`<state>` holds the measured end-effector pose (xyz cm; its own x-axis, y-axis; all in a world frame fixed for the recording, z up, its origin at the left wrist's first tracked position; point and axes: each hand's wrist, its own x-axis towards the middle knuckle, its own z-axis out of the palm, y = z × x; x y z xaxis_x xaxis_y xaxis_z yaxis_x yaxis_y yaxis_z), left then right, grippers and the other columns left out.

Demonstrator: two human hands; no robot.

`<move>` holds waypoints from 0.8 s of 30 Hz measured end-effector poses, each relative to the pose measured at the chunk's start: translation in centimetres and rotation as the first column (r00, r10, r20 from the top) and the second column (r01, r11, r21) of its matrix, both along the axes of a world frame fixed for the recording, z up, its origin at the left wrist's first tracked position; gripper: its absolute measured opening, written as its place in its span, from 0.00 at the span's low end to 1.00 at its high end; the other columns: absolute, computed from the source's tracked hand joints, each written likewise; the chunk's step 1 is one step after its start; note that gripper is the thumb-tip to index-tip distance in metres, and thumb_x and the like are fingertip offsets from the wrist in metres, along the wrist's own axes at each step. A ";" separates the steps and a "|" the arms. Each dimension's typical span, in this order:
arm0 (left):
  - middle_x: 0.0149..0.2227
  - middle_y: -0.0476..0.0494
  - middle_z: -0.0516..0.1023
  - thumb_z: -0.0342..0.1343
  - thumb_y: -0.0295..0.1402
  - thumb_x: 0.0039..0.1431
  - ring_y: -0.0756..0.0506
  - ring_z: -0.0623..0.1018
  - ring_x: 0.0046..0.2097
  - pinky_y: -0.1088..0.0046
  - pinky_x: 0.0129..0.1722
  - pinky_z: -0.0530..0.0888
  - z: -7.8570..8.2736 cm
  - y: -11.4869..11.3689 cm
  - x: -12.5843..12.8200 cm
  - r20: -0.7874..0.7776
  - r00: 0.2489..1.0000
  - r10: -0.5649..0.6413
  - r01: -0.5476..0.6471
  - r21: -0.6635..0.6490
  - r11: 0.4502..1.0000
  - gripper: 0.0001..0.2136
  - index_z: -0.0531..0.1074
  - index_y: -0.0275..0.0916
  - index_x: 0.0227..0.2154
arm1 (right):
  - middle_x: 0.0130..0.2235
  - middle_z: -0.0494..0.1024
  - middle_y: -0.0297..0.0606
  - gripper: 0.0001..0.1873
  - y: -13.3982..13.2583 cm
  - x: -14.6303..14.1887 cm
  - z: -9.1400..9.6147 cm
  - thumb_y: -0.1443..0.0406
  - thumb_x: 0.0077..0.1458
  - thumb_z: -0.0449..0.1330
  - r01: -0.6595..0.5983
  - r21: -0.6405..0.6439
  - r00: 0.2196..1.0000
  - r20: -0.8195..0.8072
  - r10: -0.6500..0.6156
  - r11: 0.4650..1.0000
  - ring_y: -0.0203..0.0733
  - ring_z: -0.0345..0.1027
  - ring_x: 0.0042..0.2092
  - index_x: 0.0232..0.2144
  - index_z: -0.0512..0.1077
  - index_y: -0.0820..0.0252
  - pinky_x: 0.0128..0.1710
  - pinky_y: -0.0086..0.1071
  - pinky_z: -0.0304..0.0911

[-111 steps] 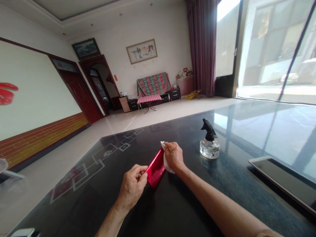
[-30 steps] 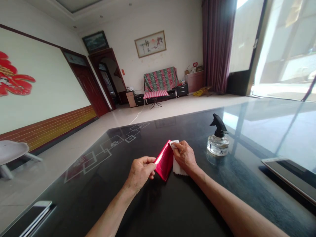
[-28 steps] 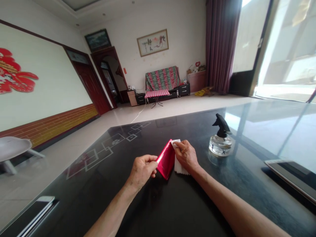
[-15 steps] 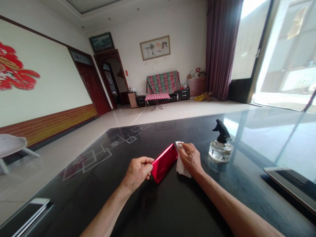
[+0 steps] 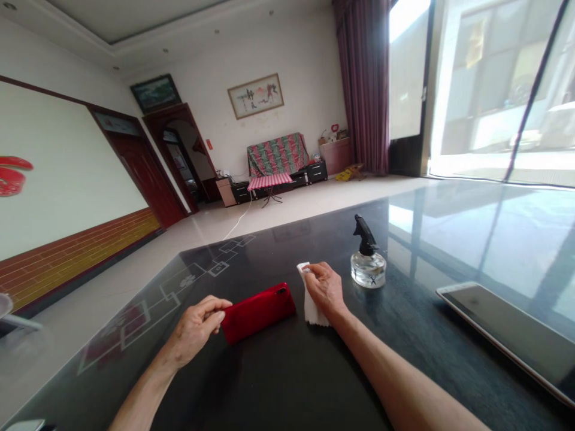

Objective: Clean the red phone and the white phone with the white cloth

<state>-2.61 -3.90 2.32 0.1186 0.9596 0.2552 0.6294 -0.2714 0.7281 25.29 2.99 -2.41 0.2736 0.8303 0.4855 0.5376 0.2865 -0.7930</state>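
Note:
A red smartphone [image 5: 259, 312] is tilted on its long edge above the black table, its back and camera facing me. My left hand [image 5: 196, 328] pinches the phone's left end between thumb and fingers. Just right of the phone, my right hand [image 5: 324, 288] is closed on a white cloth [image 5: 313, 308], which hangs down from the fingers towards the table. The cloth and the phone are apart. Beyond my right hand stands a clear spray bottle [image 5: 368, 269] with a black trigger head.
The glossy black table [image 5: 278, 383] reflects the bright window. At its right lies a large device with a dark screen [image 5: 516, 335]. Part of another device [image 5: 29, 425] shows at the bottom left corner. A white chair [image 5: 18, 320] stands left of the table.
The phone has swung flatter and moved left and away from the cloth, with my left hand still on it. My right hand keeps the cloth. The view has turned to the right.

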 end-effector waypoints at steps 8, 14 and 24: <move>0.31 0.49 0.73 0.56 0.41 0.49 0.49 0.70 0.26 0.76 0.29 0.70 0.9 -0.5 -0.9 -0.076 0.996 0.051 -0.055 -0.056 0.997 0.11 0.76 0.41 0.31 | 0.30 0.76 0.34 0.14 -0.2 -0.9 0.1 0.70 0.46 0.53 -0.042 0.025 0.997 -0.061 0.044 0.999 0.37 0.70 0.32 0.26 0.78 0.55 0.35 0.27 0.61; 0.32 0.49 0.73 0.55 0.41 0.50 0.48 0.71 0.28 0.75 0.31 0.70 1.2 -0.8 -1.3 -0.073 0.997 0.036 -0.041 -0.078 0.996 0.10 0.75 0.41 0.31 | 0.31 0.76 0.34 0.13 -0.2 -1.2 0.0 0.70 0.47 0.54 -0.090 0.038 0.994 -0.065 0.093 0.995 0.37 0.69 0.33 0.26 0.78 0.55 0.35 0.27 0.60; 0.35 0.48 0.71 0.55 0.39 0.52 0.49 0.70 0.29 0.75 0.31 0.70 0.4 -0.8 -2.0 0.019 1.000 0.013 -0.012 -0.081 0.997 0.09 0.75 0.40 0.32 | 0.31 0.75 0.35 0.12 -0.5 -1.3 0.1 0.69 0.48 0.54 -0.163 0.013 0.985 -0.051 0.164 0.986 0.37 0.68 0.33 0.27 0.78 0.56 0.34 0.27 0.60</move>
